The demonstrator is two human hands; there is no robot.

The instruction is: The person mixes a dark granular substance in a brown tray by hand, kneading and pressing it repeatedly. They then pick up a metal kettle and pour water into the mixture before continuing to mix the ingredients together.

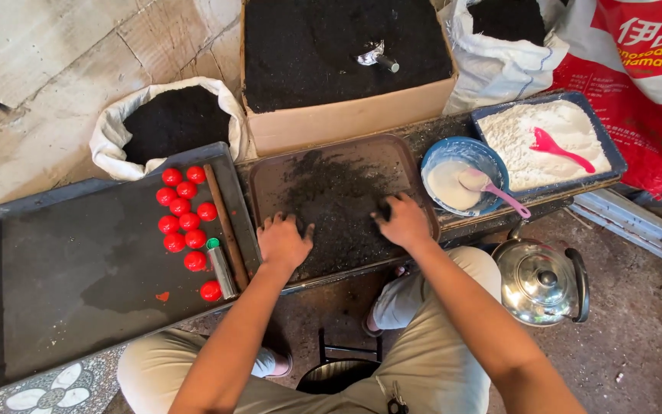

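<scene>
Where both hands press flat, the dark powder lies spread thin over the brown tray, which sits at the middle of the tabletop's near edge. Left hand: fingers splayed wide, palm down at the tray's near-left corner, holding nothing. Right hand: fingers loosely curled, resting on the powder toward the tray's right side, gripping nothing I can make out. Powder looks loose, dry and light; judged to offer no firm hold, so it is better raked or scooped with cupped palms than pinched, and it likely scatters and clings to skin. Tray seems stiff; its raised rim is the place to take hold. Left of it, a black tray carries red balls, a wooden stick and a short metal tube. Toward the right end stand a blue bowl of white paste with a spoon, and a blue tray of white powder.
</scene>
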